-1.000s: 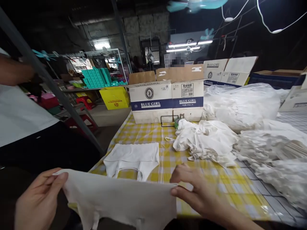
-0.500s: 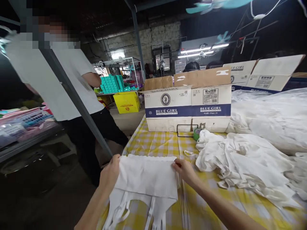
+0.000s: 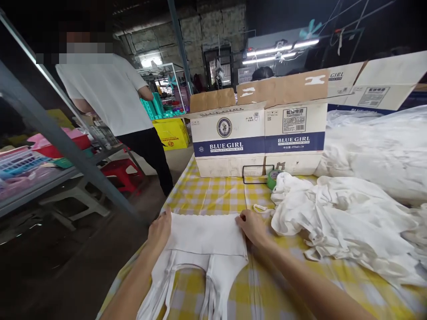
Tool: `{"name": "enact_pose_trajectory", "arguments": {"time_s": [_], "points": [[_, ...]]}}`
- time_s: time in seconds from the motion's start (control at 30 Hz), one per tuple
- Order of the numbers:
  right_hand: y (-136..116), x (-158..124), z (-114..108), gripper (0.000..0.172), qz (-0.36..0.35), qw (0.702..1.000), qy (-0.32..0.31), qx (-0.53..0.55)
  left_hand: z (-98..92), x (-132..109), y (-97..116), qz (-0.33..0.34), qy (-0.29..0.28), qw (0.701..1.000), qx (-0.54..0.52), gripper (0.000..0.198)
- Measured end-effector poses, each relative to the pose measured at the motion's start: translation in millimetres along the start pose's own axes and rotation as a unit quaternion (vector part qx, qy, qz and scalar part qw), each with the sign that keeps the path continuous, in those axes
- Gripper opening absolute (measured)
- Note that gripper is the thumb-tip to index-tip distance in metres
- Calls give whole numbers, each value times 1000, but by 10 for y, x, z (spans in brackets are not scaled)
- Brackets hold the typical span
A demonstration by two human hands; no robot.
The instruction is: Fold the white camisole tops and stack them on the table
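Note:
A white camisole (image 3: 205, 238) lies on the yellow checked tablecloth, its hem edge away from me and its thin straps trailing toward me. My left hand (image 3: 160, 230) is closed on its far left corner, fingers partly hidden from view. At the far right corner, my right hand (image 3: 251, 227) pinches the fabric between thumb and fingers. The hem is stretched straight between both hands. Right of my right hand lies a heap of white garments (image 3: 347, 218), with a small white strap loop (image 3: 262, 208) at its left.
Behind the camisole stands an open beer carton (image 3: 230, 166), with a black wire frame (image 3: 255, 174) and green tape roll (image 3: 272, 178) before it. A grey metal post (image 3: 76, 142) slants at left. Beyond it, a person in a white shirt (image 3: 110, 98) stands near a table with baskets.
The camisole now lies flatter and smoother, with my hands still at its far corners. The person in the white shirt has walked farther off. My view has shifted slightly.

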State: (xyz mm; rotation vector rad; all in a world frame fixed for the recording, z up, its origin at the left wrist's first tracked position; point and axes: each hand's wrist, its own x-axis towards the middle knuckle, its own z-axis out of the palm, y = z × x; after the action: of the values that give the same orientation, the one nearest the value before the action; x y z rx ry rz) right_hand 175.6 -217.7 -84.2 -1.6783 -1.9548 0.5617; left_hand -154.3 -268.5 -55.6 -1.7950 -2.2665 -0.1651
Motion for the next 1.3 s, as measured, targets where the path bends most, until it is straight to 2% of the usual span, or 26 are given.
{"name": "enact_pose_trajectory", "arguments": {"time_s": [0.2,0.3,0.4,0.47,0.57,0.63,0.73,0.83,1.0,1.13,1.2,1.3], "points": [[-75,-30,-99,12,-10,999,20,-33,0,70,34,48,-10,998,49,32],[-20,-204,-309,14,-40,997,43,-42,-48,56,148,67,53,989,123,36],[247,-459,-702,20,-88,988,104,-67,-122,-36,363,104,118,979,130,42],[541,-598,-1045,21,-88,976,171,-100,-165,-135,574,151,137,975,88,42],[1026,-673,-1558,22,-4,954,252,-163,-208,-319,1002,228,156,961,-3,37],[1288,-656,-1819,23,45,947,258,-187,-233,-455,1339,270,167,946,-58,34],[1515,-631,-2054,14,61,961,214,-165,-288,-654,1851,318,155,928,-120,31],[1581,-662,-2182,6,40,971,200,-126,-353,-807,2307,340,112,917,-175,33],[1605,-756,-2408,15,11,975,220,-24,-449,-930,2917,343,41,898,-273,36],[1671,-812,-2593,20,1,968,240,69,-593,-1016,3325,340,-34,855,-390,37],[1679,-849,-2677,23,-6,967,231,112,-700,-1070,3513,338,-64,829,-440,35],[1572,-933,-2799,30,-26,965,197,170,-886,-1142,3787,326,-60,800,-501,37]]}}
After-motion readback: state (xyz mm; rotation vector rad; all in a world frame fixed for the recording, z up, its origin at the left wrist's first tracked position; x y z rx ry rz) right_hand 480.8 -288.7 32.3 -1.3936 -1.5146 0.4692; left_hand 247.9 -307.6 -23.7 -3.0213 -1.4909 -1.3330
